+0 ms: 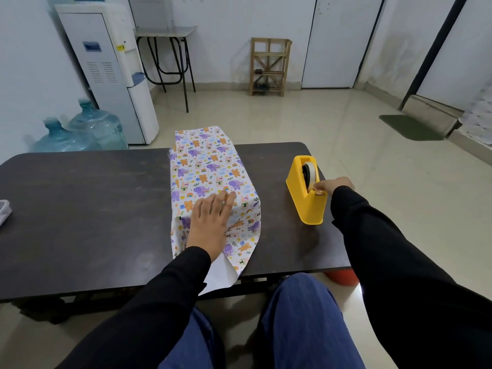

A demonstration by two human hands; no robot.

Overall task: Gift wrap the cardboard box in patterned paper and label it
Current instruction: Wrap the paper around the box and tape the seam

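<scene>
Wrapped box (210, 169) lies on table (93, 209), near centre, long axis running away from the person. Loose paper flap (226, 272) at its near end overhangs the table's near edge. Left hand (210, 222) rests flat on the box's near end. Tape dispenser (308, 190) stands on the table right of the box, apart from it, near the right edge. Right hand (334, 185) touches the dispenser's near top. Behind the table, left: water dispenser (106, 70), two bottles (80, 131) on the floor before it.
</scene>
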